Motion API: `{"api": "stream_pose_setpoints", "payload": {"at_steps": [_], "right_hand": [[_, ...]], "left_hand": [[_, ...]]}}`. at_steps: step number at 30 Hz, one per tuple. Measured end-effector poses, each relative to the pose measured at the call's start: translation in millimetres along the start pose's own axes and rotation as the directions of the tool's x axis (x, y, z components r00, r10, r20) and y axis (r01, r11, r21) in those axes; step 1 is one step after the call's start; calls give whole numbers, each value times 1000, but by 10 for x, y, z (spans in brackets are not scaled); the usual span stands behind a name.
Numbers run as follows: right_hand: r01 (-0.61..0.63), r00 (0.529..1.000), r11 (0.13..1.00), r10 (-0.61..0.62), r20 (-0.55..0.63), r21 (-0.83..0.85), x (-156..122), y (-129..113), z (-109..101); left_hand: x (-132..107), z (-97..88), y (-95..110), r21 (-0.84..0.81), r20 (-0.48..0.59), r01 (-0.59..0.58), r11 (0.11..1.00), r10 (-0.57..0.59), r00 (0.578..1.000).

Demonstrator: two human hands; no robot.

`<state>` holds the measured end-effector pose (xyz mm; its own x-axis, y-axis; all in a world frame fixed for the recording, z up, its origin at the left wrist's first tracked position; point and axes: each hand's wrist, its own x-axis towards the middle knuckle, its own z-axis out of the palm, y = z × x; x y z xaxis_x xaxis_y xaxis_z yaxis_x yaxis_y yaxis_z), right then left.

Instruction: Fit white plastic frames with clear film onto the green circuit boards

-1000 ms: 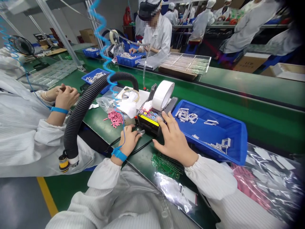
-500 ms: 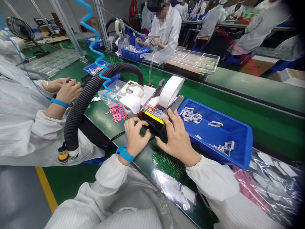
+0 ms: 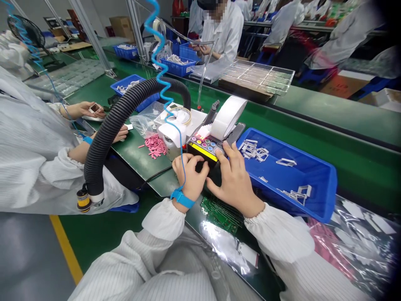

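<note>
My right hand (image 3: 234, 180) rests its fingertips on the keypad of a black electric tape dispenser (image 3: 203, 151), which has coloured buttons and a white tape roll (image 3: 228, 118) on top. My left hand (image 3: 190, 175) is curled against the dispenser's front edge, and its fingers hide whatever may lie inside them. A blue wrist strap (image 3: 182, 198) circles my left wrist. Green circuit boards (image 3: 221, 215) lie on the bench just below my hands. Pink strips (image 3: 155, 146) are heaped left of the dispenser.
A blue tray (image 3: 283, 171) of metal frames stands right of my right hand. A black corrugated hose (image 3: 125, 109) arches over the green bench (image 3: 147, 175) on the left. A co-worker's hand (image 3: 82, 109) holds a small frame there. A clear bag (image 3: 354, 238) lies at lower right.
My left hand has moved up and right against the dispenser's front. The co-worker's hand has opened, showing a small frame. The whole view has shifted slightly.
</note>
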<state>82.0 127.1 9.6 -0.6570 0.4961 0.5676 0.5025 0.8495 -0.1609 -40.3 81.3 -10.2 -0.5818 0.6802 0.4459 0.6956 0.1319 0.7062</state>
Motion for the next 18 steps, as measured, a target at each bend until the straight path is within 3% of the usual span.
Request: {"api": "stream_pose_setpoints", "payload": {"at_steps": [7,18], "right_hand": [[14,999,999,-15,-31,-29,-3,3,24],[15,999,999,-16,-34,-31,-4,7,28]], "left_hand": [[-27,59,66,-216,0,198,956,-202,979],[-69,110,72,-318,24,244,916,-250,968]]}}
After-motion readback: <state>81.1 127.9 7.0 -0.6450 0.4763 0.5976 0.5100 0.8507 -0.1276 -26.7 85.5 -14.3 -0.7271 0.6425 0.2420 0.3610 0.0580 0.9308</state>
